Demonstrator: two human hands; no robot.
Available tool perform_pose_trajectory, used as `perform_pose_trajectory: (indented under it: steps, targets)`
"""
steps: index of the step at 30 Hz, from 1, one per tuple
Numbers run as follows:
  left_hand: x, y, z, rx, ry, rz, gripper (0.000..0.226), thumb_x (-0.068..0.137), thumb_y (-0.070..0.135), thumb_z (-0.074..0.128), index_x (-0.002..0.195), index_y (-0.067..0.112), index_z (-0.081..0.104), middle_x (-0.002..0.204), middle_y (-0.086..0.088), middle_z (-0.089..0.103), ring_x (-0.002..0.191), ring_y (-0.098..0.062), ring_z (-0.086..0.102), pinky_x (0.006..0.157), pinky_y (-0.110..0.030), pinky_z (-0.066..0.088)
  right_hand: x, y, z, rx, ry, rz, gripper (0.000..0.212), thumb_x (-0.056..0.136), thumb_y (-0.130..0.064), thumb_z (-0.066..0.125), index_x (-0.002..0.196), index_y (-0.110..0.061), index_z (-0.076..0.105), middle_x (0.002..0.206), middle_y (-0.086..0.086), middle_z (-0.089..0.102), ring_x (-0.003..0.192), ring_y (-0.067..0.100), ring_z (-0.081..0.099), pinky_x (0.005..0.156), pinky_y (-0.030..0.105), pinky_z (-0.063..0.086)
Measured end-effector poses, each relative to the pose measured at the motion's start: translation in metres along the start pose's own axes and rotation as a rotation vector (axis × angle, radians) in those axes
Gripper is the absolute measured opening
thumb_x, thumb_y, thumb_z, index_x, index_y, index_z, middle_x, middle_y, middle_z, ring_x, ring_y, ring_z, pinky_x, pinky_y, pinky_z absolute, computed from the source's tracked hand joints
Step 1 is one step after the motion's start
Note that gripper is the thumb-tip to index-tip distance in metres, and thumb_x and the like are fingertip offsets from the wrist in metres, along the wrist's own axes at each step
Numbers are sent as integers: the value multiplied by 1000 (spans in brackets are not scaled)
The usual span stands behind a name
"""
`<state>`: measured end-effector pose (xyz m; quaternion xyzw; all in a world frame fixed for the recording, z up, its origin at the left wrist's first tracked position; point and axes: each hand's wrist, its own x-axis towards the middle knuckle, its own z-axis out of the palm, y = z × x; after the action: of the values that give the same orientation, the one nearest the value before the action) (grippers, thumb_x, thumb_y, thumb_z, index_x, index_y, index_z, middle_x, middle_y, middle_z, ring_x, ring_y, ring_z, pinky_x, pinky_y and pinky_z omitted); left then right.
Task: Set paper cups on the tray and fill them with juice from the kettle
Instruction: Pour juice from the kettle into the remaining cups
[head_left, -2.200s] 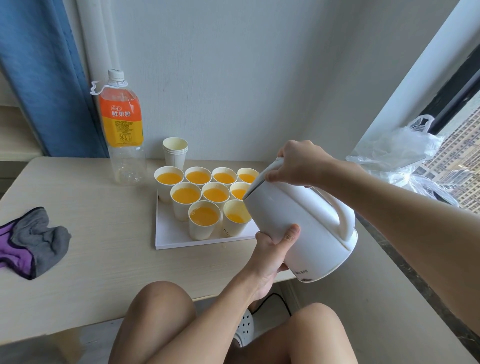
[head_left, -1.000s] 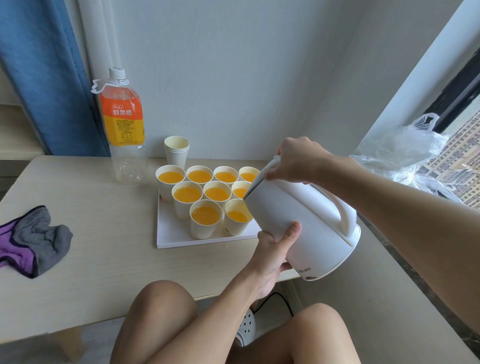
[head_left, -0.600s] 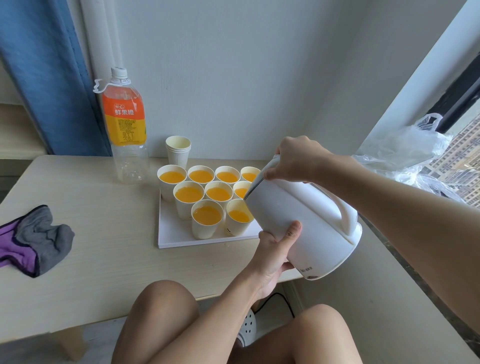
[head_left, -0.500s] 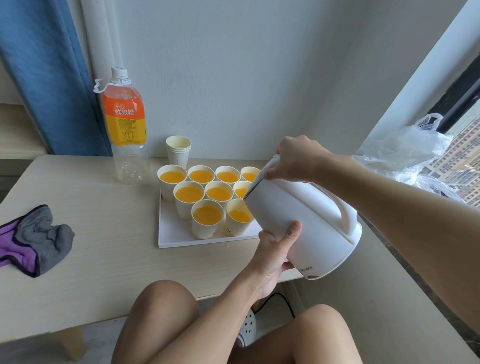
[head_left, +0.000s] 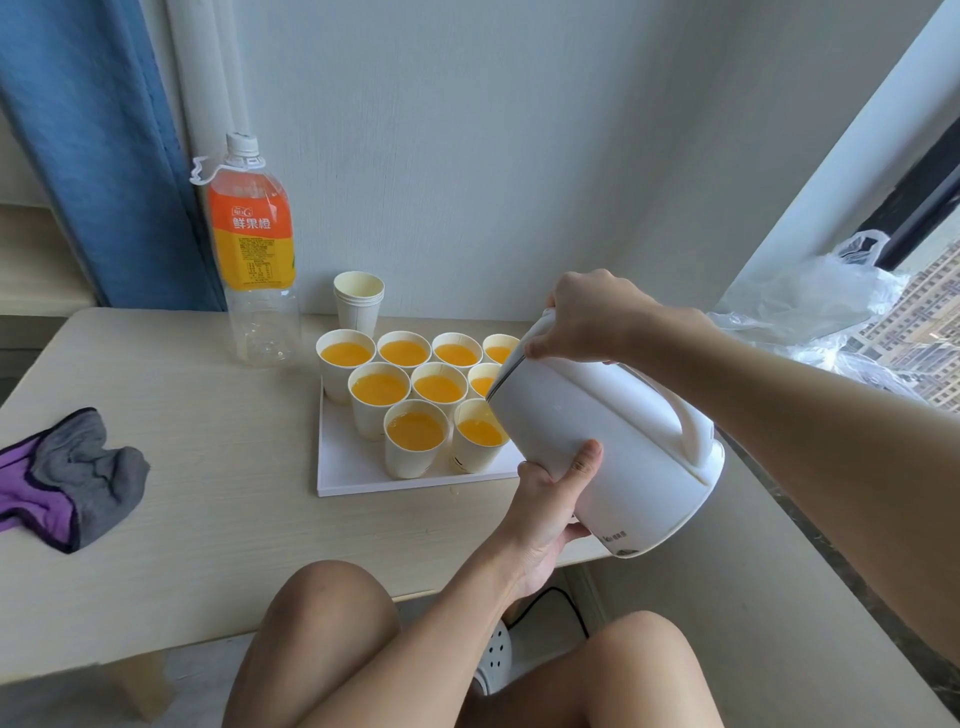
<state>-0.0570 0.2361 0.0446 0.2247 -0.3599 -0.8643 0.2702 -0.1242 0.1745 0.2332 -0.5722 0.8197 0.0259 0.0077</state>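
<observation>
Holding the pose of two seconds back, without shifting kettle (head_left: 597, 431), cups (head_left: 379, 415) or grip: still tipping that one kettle over the right side of the one tray (head_left: 353, 475), mouth down toward the front-right cup (head_left: 470, 462), with its base hanging over the near right corner of the table (head_left: 208, 467). Gripping it with both hands: left hand (head_left: 545, 514) cupping the lower body from beneath, with thumb pressed up the side and fingers curled underneath; right hand (head_left: 587, 317) clamping the top rim by the lid, with fingers bent tight on it. Hiding the spout and any stream behind the white body. Counting nine cups on the tray, standing upright in rows of four, three and two, crowding toward the back and right, leaving bare tray in front and at left. Carrying orange juice (head_left: 415, 431) in every one, reaching near the brim; showing only slivers of the two rightmost behind the kettle. Standing behind the tray, by the wall: one stack (head_left: 358, 301) of spare cups, holding nothing, nested too closely for counting. Standing left of that: one bottle (head_left: 254, 249), capped, orange-labelled, looking clear below the label. Lying at the table's left edge: one grey-and-purple cloth (head_left: 78, 478). Resting on the sill at right: crumpled clear bags (head_left: 810, 296), count unclear.
</observation>
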Motion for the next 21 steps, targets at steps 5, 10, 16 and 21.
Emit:
perform_pose_trajectory:
  steps: [5, 10, 16, 21]
  targets:
    - [0, 0, 1, -13, 2, -1, 92, 63, 61, 83, 139, 16, 57, 135, -13, 67, 122, -30, 64, 90, -46, 62, 1, -1, 0, -6, -6, 3, 36, 78, -44, 72, 94, -12, 68, 72, 4, 58, 54, 22, 54, 54, 24, 41]
    - [0, 1, 1, -17, 7, 6, 92, 63, 61, 84, 139, 16, 56, 135, -15, 65, 124, -32, 62, 90, -46, 62, 2, -2, -1, -10, -5, -1, 37, 78, -45, 73, 96, -13, 68, 75, 4, 59, 56, 21, 55, 55, 24, 42]
    - [1, 0, 2, -28, -2, 20, 85, 65, 59, 81, 136, 18, 58, 131, -13, 68, 129, -36, 60, 96, -51, 59, 2, -3, 0, -18, -9, 0, 38, 78, -46, 73, 97, -14, 67, 77, 4, 60, 59, 21, 56, 55, 24, 41]
    - [1, 0, 2, -29, -12, 19, 86, 65, 60, 81, 136, 18, 58, 124, -7, 70, 122, -30, 62, 96, -50, 60, 3, -4, -1, -20, -9, 0, 38, 78, -46, 73, 96, -14, 67, 76, 4, 59, 58, 21, 56, 54, 24, 39]
